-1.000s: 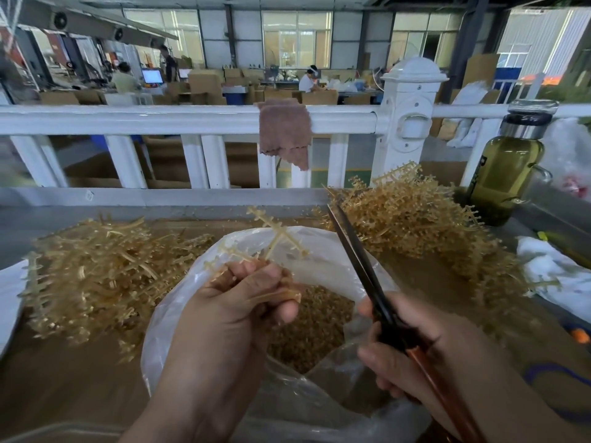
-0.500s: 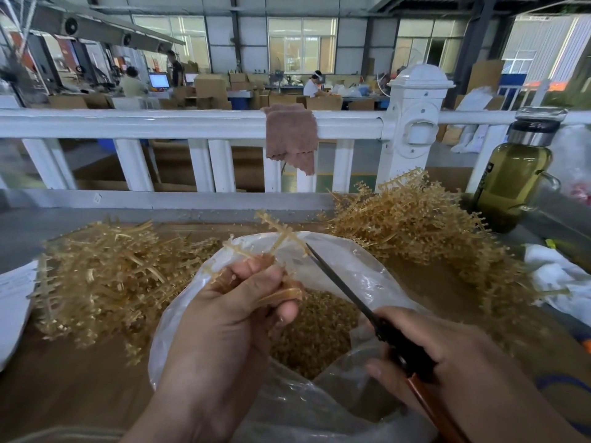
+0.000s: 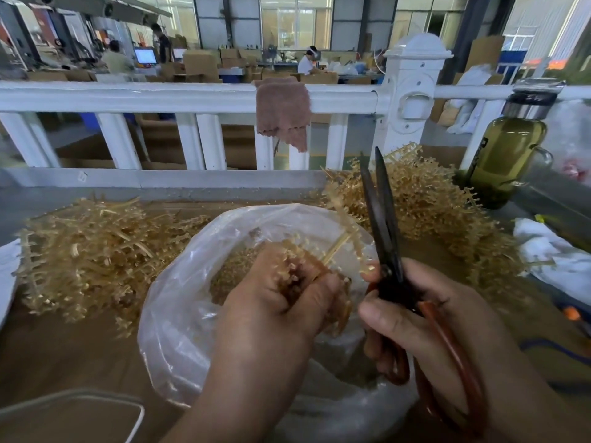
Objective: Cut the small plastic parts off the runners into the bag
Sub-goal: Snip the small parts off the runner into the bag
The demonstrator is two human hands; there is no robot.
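A tan plastic runner [image 3: 347, 230], lined with small parts, is held over the open mouth of a clear plastic bag [image 3: 179, 302] at the middle of the bench [image 3: 64, 356]. The runner is gripped at its lower end by the left hand [image 3: 281, 302], whose fingers are closed around a small bunch of runner stems; one arm of the runner is angled up and to the right, ending just beside the pivot of the scissors [image 3: 383, 238]. The scissors are gripped by the right hand [image 3: 425, 318], with fingers passed through the reddish-brown handles. The dark blades are pointed upward and away from the person and are parted only slightly at the tips. Whether the runner is touched by the blades cannot be told. A heap of cut parts [image 3: 236, 270] is seen inside the bag, behind the left hand.

A loose pile of runners [image 3: 92, 247] is spread on the bench to the left of the bag, and a second, taller pile [image 3: 425, 199] is heaped behind and to the right of it. A glass bottle of yellow-green liquid [image 3: 505, 155] with a dark lid is stood at the far right, near the second pile. A white railing [image 3: 160, 97] is run along the far edge of the bench, and a brown cloth [image 3: 283, 113] is draped over its top rail. A white cord [image 3: 96, 398] is laid across the near left corner.
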